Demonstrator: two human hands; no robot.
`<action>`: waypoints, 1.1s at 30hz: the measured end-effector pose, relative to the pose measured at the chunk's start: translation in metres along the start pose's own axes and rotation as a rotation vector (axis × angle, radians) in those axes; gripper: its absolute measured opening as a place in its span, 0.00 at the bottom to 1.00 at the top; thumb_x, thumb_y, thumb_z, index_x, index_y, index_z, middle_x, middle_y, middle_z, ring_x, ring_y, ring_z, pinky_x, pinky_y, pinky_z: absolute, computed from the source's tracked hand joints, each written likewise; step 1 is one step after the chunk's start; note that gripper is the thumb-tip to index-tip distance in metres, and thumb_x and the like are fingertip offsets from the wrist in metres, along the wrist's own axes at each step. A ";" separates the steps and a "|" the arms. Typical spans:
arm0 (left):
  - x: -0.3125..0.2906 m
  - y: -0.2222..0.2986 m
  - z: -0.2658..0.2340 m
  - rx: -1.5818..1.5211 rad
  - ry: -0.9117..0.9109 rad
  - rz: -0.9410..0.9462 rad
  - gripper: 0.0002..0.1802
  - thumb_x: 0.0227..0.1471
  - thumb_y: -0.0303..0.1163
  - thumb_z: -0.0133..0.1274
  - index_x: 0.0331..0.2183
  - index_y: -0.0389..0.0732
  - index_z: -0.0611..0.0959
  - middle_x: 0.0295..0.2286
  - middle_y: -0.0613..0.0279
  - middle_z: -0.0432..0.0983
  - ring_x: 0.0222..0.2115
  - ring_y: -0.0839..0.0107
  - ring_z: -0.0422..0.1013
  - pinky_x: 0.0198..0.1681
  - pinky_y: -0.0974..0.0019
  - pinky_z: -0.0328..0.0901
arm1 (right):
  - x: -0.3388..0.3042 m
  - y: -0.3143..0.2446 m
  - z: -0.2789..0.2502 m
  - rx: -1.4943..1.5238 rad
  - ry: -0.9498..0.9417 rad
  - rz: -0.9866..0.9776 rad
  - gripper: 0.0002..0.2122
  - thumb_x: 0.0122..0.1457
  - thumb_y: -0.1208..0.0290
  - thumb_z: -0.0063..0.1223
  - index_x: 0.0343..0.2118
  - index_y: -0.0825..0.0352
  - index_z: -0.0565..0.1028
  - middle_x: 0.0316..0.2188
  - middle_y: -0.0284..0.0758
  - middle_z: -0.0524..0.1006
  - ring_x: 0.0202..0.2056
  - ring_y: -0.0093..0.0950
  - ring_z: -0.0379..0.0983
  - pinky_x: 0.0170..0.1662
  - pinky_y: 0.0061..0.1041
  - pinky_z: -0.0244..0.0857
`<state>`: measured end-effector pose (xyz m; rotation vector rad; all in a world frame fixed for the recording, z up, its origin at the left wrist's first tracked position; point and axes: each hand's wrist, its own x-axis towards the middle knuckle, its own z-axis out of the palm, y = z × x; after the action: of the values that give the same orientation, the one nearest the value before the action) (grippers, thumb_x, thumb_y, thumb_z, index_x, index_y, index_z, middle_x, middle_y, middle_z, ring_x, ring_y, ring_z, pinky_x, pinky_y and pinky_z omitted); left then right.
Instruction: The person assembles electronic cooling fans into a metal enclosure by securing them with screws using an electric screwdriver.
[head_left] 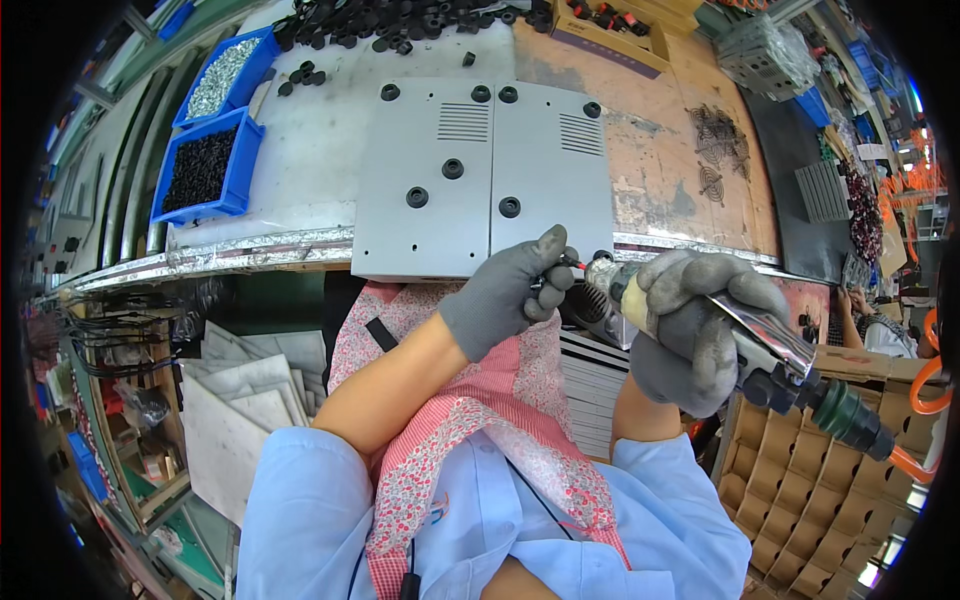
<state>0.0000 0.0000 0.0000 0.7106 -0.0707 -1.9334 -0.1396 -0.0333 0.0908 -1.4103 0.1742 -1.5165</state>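
Two light grey metal panels, a left one (385,225) and a right one (550,155), lie side by side at the table's front edge. Several round black rubber feet (453,168) sit on them. In front of the panels, my gloved right hand (700,325) grips a silver air screwdriver (768,335), its nose pointing left. My gloved left hand (510,290) is closed in a pinch on small black pieces, probably screws, beside the driver's tip. The fingers partly hide them, and whether the bit touches one is unclear.
Blue bins hold small black pieces (198,170) and silver hardware (222,78). Loose black feet (380,22) and a cardboard box (610,40) lie behind; wire guards (718,140) sit right. An orange hose (915,466) trails from the driver. Another person's hand (852,302) shows far right.
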 end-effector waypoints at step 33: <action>-0.024 0.027 -0.035 1.896 0.438 0.813 0.15 0.40 0.41 0.58 0.34 0.49 0.79 0.22 0.65 0.73 0.24 0.65 0.72 0.26 0.64 0.64 | 0.002 0.025 0.002 0.028 -0.118 -0.059 0.19 0.52 0.68 0.46 0.48 0.67 0.65 0.35 0.44 0.72 0.30 0.30 0.71 0.34 0.34 0.69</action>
<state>0.0470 0.0162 -0.0088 1.8163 -1.7264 -0.3943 -0.1239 -0.0456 0.0756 -1.4891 0.0395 -1.4733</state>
